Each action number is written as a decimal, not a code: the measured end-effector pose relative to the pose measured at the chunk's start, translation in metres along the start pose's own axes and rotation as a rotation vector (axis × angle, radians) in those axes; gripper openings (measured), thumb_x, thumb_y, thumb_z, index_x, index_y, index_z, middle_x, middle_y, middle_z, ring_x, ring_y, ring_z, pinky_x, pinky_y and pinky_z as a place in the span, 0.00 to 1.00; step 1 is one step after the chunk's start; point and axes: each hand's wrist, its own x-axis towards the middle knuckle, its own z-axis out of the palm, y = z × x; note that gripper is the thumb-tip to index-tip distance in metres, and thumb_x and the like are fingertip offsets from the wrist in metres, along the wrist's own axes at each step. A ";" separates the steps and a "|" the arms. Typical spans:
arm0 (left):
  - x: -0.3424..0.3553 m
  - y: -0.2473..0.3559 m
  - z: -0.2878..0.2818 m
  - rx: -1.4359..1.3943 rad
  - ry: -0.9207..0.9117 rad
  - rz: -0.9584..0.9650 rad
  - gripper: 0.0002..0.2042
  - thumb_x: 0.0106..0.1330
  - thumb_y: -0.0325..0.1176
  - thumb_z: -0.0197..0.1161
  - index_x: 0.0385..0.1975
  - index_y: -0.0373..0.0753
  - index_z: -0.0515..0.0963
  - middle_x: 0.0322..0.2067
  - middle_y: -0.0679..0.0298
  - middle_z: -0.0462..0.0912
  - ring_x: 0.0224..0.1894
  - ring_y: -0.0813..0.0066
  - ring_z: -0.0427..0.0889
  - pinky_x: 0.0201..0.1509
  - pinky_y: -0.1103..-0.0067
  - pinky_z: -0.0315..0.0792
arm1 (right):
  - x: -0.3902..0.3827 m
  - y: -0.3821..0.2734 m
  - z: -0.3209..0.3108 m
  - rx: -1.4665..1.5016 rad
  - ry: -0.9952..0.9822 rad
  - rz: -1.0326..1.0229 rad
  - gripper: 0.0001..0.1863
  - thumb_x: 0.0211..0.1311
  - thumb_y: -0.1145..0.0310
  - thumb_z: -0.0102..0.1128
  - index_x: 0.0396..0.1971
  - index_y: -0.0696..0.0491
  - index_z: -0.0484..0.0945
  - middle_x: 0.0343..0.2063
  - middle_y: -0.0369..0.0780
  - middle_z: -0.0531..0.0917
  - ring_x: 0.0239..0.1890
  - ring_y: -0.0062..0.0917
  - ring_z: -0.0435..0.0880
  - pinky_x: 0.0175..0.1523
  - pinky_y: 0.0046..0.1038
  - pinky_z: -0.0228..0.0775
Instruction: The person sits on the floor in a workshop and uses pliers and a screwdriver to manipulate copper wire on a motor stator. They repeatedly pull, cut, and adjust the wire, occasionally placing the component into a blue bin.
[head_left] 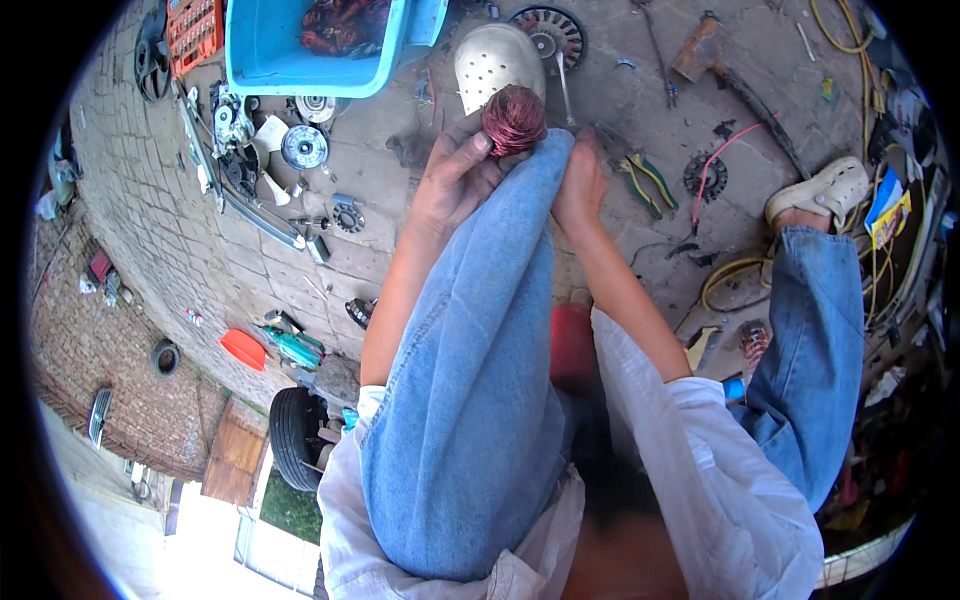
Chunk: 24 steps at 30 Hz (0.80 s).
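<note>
My left hand point(462, 178) is closed around the side of a round bundle of reddish copper wire point(514, 121), thumb pressed against it. The bundle sits just above my jeans-covered knee, in front of a pale clog point(500, 62) on my foot. On the other side of the knee, my right hand point(581, 185) is closed with its fingers curled in. Whatever it may grip is hidden. A thin metal rod-like tool point(566, 92) shows just beyond it. Pliers with yellow-green handles point(648, 187) lie on the paving to its right.
A blue plastic tub point(310, 82) with reddish wire stands at the far left, beside a red crate point(195, 35). A hammer point(740, 90) lies far right. Metal motor parts point(305, 147) are scattered left. Yellow cable point(735, 280) coils near my other clog point(822, 192). A tire point(295, 438) stands lower left.
</note>
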 end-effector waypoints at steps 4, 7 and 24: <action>0.001 0.001 0.003 0.002 -0.015 0.021 0.31 0.60 0.35 0.64 0.57 0.22 0.60 0.51 0.45 0.72 0.55 0.58 0.73 0.62 0.65 0.67 | 0.014 0.028 0.026 0.273 -0.080 -0.170 0.13 0.63 0.66 0.51 0.36 0.63 0.69 0.25 0.56 0.80 0.33 0.50 0.81 0.35 0.43 0.71; 0.001 -0.001 -0.002 0.010 -0.011 0.026 0.31 0.60 0.35 0.64 0.57 0.21 0.60 0.51 0.45 0.72 0.55 0.58 0.73 0.62 0.65 0.67 | 0.023 0.039 0.030 0.390 -0.144 -0.197 0.15 0.64 0.63 0.52 0.35 0.63 0.70 0.24 0.56 0.80 0.33 0.50 0.81 0.35 0.43 0.71; 0.002 -0.002 -0.003 0.002 -0.013 -0.004 0.30 0.60 0.35 0.64 0.56 0.23 0.60 0.51 0.45 0.72 0.55 0.56 0.74 0.61 0.65 0.68 | 0.053 0.059 0.015 0.511 -0.281 -0.253 0.26 0.66 0.50 0.49 0.30 0.63 0.75 0.26 0.54 0.78 0.29 0.49 0.76 0.37 0.37 0.68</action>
